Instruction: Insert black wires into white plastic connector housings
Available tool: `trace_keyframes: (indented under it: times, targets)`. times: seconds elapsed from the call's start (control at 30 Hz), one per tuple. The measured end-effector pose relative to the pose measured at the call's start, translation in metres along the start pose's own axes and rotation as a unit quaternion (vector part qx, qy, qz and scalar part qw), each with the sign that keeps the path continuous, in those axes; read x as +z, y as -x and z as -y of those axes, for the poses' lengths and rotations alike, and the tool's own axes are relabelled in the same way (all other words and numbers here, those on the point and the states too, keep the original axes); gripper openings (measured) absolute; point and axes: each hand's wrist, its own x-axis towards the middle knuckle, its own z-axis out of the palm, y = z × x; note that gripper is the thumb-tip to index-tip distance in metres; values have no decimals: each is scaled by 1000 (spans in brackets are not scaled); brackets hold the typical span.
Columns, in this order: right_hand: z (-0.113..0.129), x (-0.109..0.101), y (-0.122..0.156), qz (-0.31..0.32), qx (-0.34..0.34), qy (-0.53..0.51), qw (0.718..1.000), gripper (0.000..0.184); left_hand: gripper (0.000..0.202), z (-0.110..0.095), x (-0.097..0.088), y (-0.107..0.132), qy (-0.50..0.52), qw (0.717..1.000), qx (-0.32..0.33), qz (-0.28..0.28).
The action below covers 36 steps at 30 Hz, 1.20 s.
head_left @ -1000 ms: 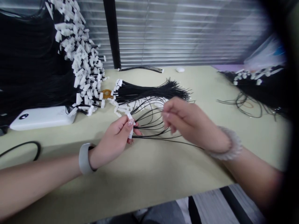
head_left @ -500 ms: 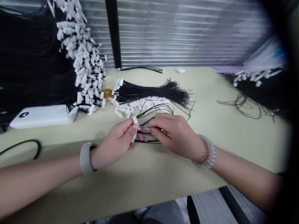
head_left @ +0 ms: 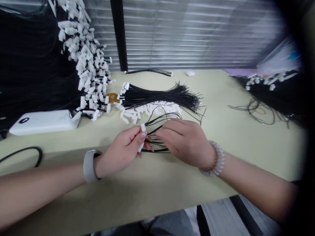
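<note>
Far left, a heap of black wires (head_left: 36, 72) ran out past the left and upper edges; its strands merged into one dark mass, and individual white ends (head_left: 85, 65) overlapped too densely to count. In front of it lay a white case (head_left: 45, 123), the marking at its right end too faint to read. Nearer, a black cable (head_left: 27, 150) was cut off by the left edge. The left forearm, also cut off there, wore a pale wristband (head_left: 90, 166).

The left hand (head_left: 123, 144) pinched a white connector (head_left: 143, 127) between thumb and fingers, above the surface (head_left: 152, 190); the thumb covered the connector's middle, only its two ends showing. Thin wires (head_left: 161, 119) fanned rightward from it and passed behind the right hand (head_left: 184, 139). That hand's fingers were curled together, thumb hidden; whether they gripped a wire could not be told. A coiled bracelet (head_left: 216, 160) circled the wrist.

Behind the hands, a wire bundle (head_left: 152, 95) partly covered loose white pieces (head_left: 155, 108). Far right, another dark bundle (head_left: 278, 95) and a clear bag (head_left: 278, 59) faded into the black border, their right ends unseen.
</note>
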Motion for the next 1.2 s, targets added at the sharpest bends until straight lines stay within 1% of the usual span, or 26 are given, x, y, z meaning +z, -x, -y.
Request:
trace_keyframes:
  times: [0.1, 0.27, 0.37, 0.57, 0.67, 0.73, 0.77, 0.83, 0.87, 0.9, 0.93, 1.0, 1.07, 1.17, 1.2]
  targets:
    - [1, 0, 1, -11, -21, 28, 999, 18, 27, -2, 0, 1, 6, 1000, -8, 4]
    - [2, -7, -1, 4, -50, 84, 995, 19, 28, -3, 0, 1, 13, 1000, 2, 17]
    - [2, -6, -2, 0, -51, 84, 995, 19, 29, -2, 0, 1, 4, 1000, 10, 21]
    - [4, 2, 0, 2, -50, 62, 997, 19, 26, 2, -2, 2, -4, 1000, 13, 24]
    - [3, 1, -2, 2, -46, 56, 997, 18, 26, 1, -1, 1, 7, 1000, 7, 18]
    - [-4, -4, -5, -16, -18, 44, 999, 14, 27, 1, -1, 0, 32, 999, -1, -9]
    - [-9, -7, -6, -31, 11, 36, 999, 13, 27, 1, -1, -1, 48, 998, -5, -32]
    - [-22, -17, -6, -50, 92, 17, 994, 18, 27, 2, 0, -2, 82, 993, -9, -85]
    - [-30, -22, -6, -43, 132, 10, 990, 18, 28, 2, 0, -3, 97, 990, -9, -107]
    - [-37, -26, -5, -20, 164, 3, 986, 17, 28, 3, 0, -4, 110, 986, -9, -125]
    - [-44, -30, -4, 15, 185, -3, 983, 19, 28, 4, 0, -5, 121, 983, -7, -139]
    - [-54, -34, -1, 93, 198, -16, 976, 27, 27, 6, 0, -7, 138, 978, 1, -158]
    - [-58, -34, 2, 158, 183, -40, 970, 29, 25, 8, 0, -8, 153, 973, 10, -173]
    - [-54, -29, 4, 231, 149, -77, 958, 15, 23, 9, 0, -8, 160, 969, 10, -186]
    - [-52, -27, 5, 250, 142, -77, 955, 14, 23, 9, -1, -8, 160, 969, 7, -188]
